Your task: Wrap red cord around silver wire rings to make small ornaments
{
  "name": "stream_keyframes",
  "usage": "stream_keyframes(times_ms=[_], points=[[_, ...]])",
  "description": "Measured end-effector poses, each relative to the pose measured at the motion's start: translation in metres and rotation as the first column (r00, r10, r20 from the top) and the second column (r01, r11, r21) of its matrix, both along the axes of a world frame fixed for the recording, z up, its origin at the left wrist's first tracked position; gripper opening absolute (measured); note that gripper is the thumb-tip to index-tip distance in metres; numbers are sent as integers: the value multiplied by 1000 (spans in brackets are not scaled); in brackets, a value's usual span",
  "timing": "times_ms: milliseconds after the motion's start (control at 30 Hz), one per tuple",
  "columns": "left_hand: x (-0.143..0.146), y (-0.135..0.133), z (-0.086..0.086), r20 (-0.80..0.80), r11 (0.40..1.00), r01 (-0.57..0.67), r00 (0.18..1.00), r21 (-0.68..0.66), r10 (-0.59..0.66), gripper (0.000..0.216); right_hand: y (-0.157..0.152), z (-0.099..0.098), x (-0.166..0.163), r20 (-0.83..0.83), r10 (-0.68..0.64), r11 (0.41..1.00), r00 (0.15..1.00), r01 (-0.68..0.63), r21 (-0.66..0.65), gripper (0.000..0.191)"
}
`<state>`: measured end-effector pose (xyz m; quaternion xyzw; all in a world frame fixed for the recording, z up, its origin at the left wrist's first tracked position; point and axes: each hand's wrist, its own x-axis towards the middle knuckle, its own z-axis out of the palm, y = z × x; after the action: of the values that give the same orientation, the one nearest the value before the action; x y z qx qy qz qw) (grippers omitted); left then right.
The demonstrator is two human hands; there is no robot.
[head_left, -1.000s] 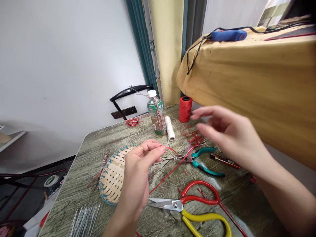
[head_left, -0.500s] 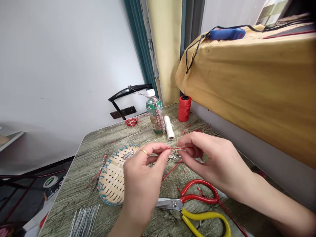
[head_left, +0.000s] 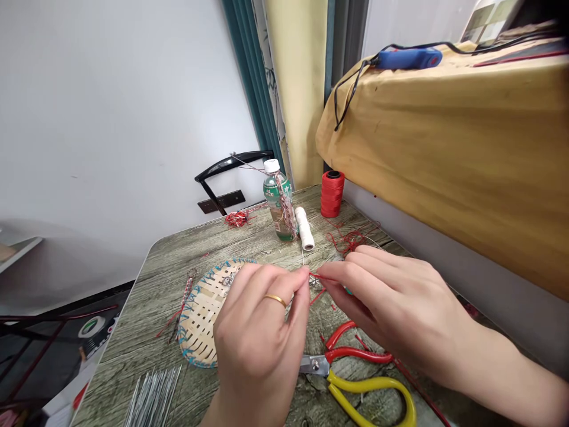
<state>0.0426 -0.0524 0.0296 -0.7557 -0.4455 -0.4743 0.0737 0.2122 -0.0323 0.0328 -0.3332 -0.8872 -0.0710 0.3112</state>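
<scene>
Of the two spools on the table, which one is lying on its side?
The white spool, beside the bottle; the red spool stands upright on its end.

The left hand [head_left: 262, 332] pinches thumb to forefinger, its back facing up, the left wrist [head_left: 240, 409] below it. The right hand [head_left: 400, 308] pinches just beside it, fingers curled, the right forearm [head_left: 507, 359] slanting in from the worktop's [head_left: 155, 320] right edge.

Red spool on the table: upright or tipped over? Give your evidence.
Upright: the red spool stands on end, its dark core showing at the top.
</scene>
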Motion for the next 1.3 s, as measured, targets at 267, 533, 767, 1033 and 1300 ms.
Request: stream_keyframes(times_ms=[267,533,767,1033,1300], points=[[-1,1,4,-6,997,-59,998,49,60,12,-2,0,0,-54,14,990,998,-7,138,10],[1,-1,6,-33,999,-40,999,18,41,12,-2,-2,-2,-61,-10,993,998,17,119,12],[5,-6,13,-8,995,14,1000,-99,-15,11,-1,11,3,-310,-60,867,949,-105,-487,19],[3,-5,6,383,902,224,921,-370,-72,17,24,5,2,-659,-189,217,728,-623,-751,25],[4,2,-2,173,981,171,973,-88,-154,21,28,-8,-7,-710,-248,147,659,-699,-700,30]])
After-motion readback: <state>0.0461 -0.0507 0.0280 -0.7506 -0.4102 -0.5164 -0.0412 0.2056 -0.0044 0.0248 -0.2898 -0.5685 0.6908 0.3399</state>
